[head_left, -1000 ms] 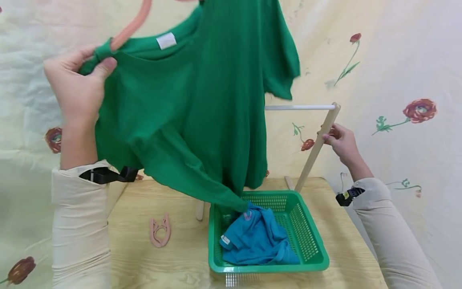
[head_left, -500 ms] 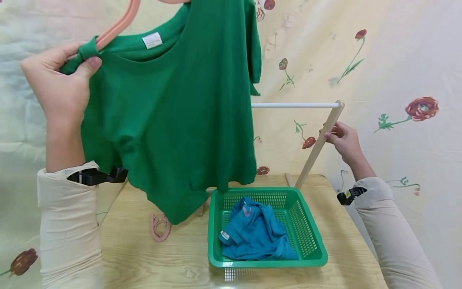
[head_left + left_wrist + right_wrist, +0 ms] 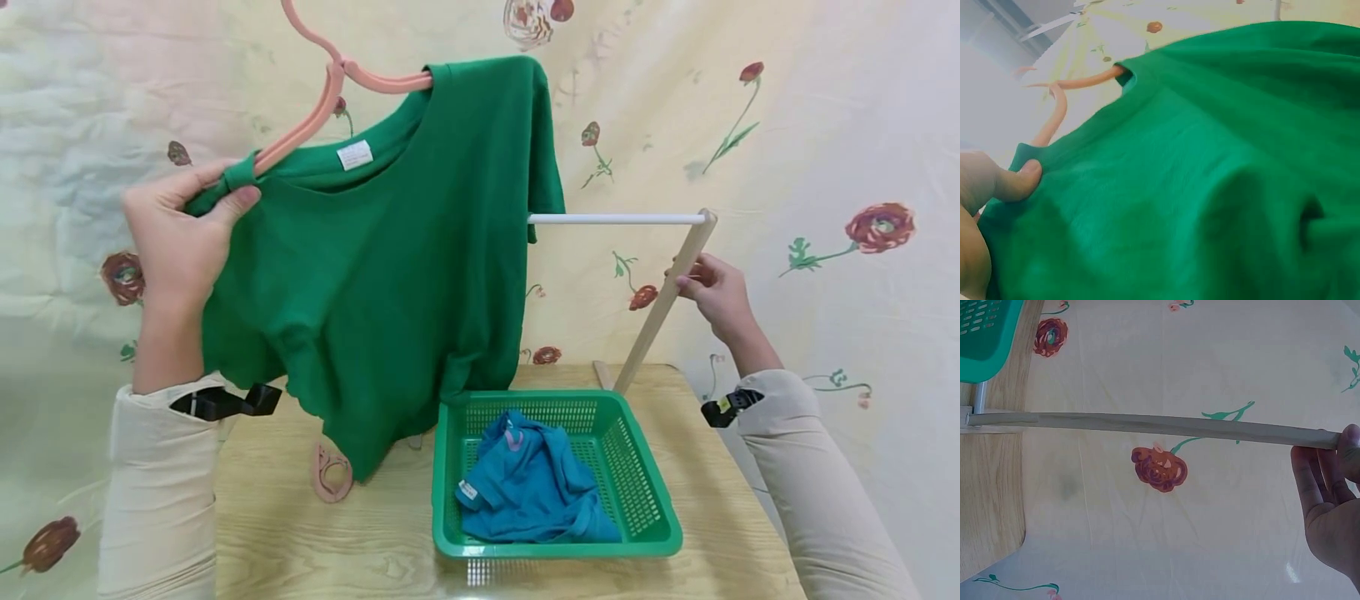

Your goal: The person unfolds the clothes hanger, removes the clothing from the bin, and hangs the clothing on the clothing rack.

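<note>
A green T-shirt (image 3: 375, 250) hangs on a pink clothes hanger (image 3: 309, 125), held up at the left in front of the drying rack. My left hand (image 3: 183, 229) pinches the shirt's shoulder with the hanger's arm inside it, the thumb on the front as the left wrist view also shows. The hanger's hook rises free above the white rod (image 3: 618, 219) of the rack. My right hand (image 3: 716, 296) grips the rack's wooden upright (image 3: 660, 312) between thumb and fingers, a little below its top. The shirt hides the rack's left side.
A green basket (image 3: 671, 533) with a crumpled blue garment (image 3: 532, 483) in it stands on the wooden table (image 3: 337, 558). One folded pink hanger (image 3: 330, 479) lies left of the basket, partly behind the shirt's hem. Flower-patterned cloth (image 3: 825, 125) covers the wall behind.
The shirt on its hanger swung left, then came down and slightly right with my left hand, so the hanger's neck is now in view. My right hand stays on the upright.
</note>
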A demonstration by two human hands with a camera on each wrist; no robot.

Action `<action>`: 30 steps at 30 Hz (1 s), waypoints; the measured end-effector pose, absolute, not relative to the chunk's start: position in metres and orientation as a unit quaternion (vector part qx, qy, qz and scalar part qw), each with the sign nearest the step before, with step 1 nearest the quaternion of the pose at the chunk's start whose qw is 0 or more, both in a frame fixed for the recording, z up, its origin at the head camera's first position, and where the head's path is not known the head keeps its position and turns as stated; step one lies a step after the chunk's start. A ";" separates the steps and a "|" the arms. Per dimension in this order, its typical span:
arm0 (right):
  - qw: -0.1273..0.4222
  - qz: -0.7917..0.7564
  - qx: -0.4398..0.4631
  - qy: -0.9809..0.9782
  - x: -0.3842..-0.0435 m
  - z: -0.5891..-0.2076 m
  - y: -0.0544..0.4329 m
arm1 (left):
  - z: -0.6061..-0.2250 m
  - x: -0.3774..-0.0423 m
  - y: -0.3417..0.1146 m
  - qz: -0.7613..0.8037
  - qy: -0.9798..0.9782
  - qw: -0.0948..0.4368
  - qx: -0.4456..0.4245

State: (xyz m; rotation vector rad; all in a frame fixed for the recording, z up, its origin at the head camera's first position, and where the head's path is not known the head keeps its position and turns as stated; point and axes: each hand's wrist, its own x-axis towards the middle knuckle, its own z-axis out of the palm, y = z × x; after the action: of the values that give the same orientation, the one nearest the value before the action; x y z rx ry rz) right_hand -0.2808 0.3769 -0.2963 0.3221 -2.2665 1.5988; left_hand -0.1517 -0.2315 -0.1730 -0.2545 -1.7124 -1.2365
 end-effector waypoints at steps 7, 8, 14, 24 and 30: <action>0.174 0.551 0.110 -0.809 -0.279 -0.297 0.380 | -0.199 -0.153 -0.228 -0.507 -0.707 0.471 -0.146; 0.174 0.553 0.113 -0.807 -0.279 -0.297 0.380 | -0.203 -0.153 -0.228 -0.510 -0.704 0.471 -0.151; 0.171 0.573 0.121 -0.793 -0.282 -0.299 0.383 | -0.220 -0.151 -0.226 -0.528 -0.699 0.457 -0.155; 0.172 0.560 0.121 -0.801 -0.283 -0.300 0.388 | -0.244 -0.158 -0.211 -0.514 -0.731 0.402 -0.198; 0.170 0.572 0.125 -0.793 -0.283 -0.300 0.388 | -0.256 -0.160 -0.209 -0.483 -0.785 0.345 -0.178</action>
State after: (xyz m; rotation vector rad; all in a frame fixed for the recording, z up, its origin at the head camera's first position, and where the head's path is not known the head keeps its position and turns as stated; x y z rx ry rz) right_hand -0.2825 0.3879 -0.2998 0.3556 -2.2529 1.6237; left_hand -0.1604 -0.2086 -0.2560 -0.4630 -2.0385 -1.2538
